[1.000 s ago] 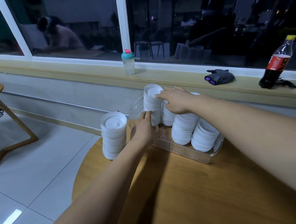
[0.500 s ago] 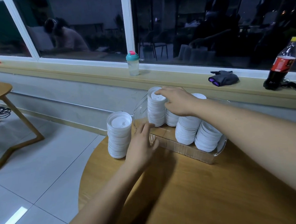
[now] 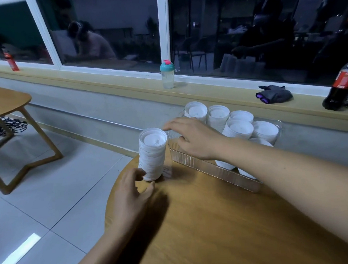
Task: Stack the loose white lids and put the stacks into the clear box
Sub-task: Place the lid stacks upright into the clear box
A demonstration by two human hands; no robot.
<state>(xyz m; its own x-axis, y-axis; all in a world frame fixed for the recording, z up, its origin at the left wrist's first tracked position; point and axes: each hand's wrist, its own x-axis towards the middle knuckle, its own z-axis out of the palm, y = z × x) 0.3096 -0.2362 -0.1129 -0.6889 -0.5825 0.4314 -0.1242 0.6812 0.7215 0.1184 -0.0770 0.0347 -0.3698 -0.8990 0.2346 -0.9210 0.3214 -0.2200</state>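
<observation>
Across the lower right of the frame spreads a round wooden surface (image 3: 217,232). One loose stack of white lids (image 3: 152,156) stands upright near its far left edge, just beside the clear box (image 3: 210,168), which holds more lid stacks (image 3: 240,129). The left grip (image 3: 130,196) is loosely spread at the loose stack's foot and holds nothing. The right grip (image 3: 192,138) stretches its fingers to that stack's top rim, holding nothing. Pale floor tiles (image 3: 40,203) fill the lower left. A second wooden table (image 3: 0,100) stands at upper left, with tangled cables (image 3: 4,126) beneath it. Under dark windows (image 3: 110,29), the sill (image 3: 103,83) carries a shaker bottle (image 3: 167,74), a dark bundle (image 3: 275,93) and a cola bottle (image 3: 344,82).
</observation>
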